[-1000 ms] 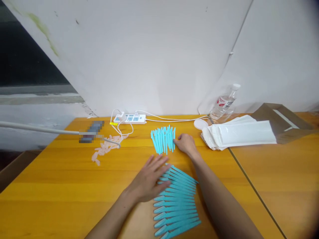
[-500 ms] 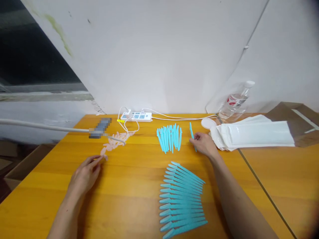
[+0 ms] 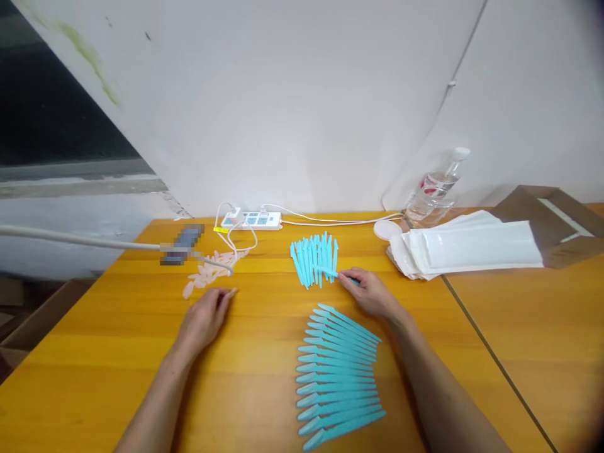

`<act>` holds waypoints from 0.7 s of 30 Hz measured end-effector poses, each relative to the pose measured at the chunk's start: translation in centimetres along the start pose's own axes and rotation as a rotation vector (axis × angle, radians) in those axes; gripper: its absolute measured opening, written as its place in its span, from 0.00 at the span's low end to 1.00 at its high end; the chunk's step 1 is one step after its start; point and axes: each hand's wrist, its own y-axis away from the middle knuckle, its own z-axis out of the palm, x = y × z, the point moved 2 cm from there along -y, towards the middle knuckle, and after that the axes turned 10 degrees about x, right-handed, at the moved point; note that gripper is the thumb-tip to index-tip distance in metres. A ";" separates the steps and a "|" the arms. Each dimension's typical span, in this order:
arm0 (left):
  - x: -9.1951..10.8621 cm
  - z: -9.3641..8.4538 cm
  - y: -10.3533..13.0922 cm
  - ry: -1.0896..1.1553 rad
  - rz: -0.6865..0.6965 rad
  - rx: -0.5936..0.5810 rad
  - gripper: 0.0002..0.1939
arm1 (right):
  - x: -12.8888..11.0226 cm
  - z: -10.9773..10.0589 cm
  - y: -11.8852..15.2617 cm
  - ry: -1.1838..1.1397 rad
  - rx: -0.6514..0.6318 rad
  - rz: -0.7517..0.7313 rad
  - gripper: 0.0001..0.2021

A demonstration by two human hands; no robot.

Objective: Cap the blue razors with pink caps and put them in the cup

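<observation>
My right hand (image 3: 370,292) is closed on the handle of a blue eyebrow razor (image 3: 325,271), its blade end pointing left over the upper group of razors (image 3: 309,261). My left hand (image 3: 205,314) pinches a small pale pink blade cap (image 3: 232,292) at its fingertips, low over the table. Left of it lies a loose pile of similar translucent caps (image 3: 207,270). Nearer to me, several more blue razors (image 3: 337,371) are fanned out in a column, blade ends to the left; those ends look covered.
Along the wall sits a white power strip (image 3: 252,220) with cables, near a blurred-out phone (image 3: 183,244). On the right are a round white disc (image 3: 387,230), a clear bottle (image 3: 434,189), white plastic packets (image 3: 476,245) and a cardboard box (image 3: 552,220).
My left hand has drawn away from the cap pile toward the right, a cap in its fingertips. My right hand has moved left, turning the razor from upright to nearly sideways.
</observation>
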 end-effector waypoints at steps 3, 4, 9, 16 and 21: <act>5.2 3.1 -1.1 0.465 -0.135 -0.122 0.19 | -0.4 0.7 0.3 -0.020 -0.019 -0.040 0.15; 6.9 4.0 -1.7 0.607 -0.161 -0.175 0.19 | -0.4 0.8 0.4 -0.022 -0.030 -0.051 0.14; 11.2 7.1 -3.6 0.898 -0.196 -0.223 0.18 | -0.7 0.8 0.5 0.019 -0.083 -0.090 0.14; 11.2 7.9 -2.8 0.830 -0.112 -0.270 0.16 | -0.9 0.9 0.5 0.045 -0.112 -0.123 0.13; 11.9 8.4 -2.6 0.786 -0.044 -0.246 0.13 | -1.5 1.2 0.6 0.035 -0.143 -0.162 0.13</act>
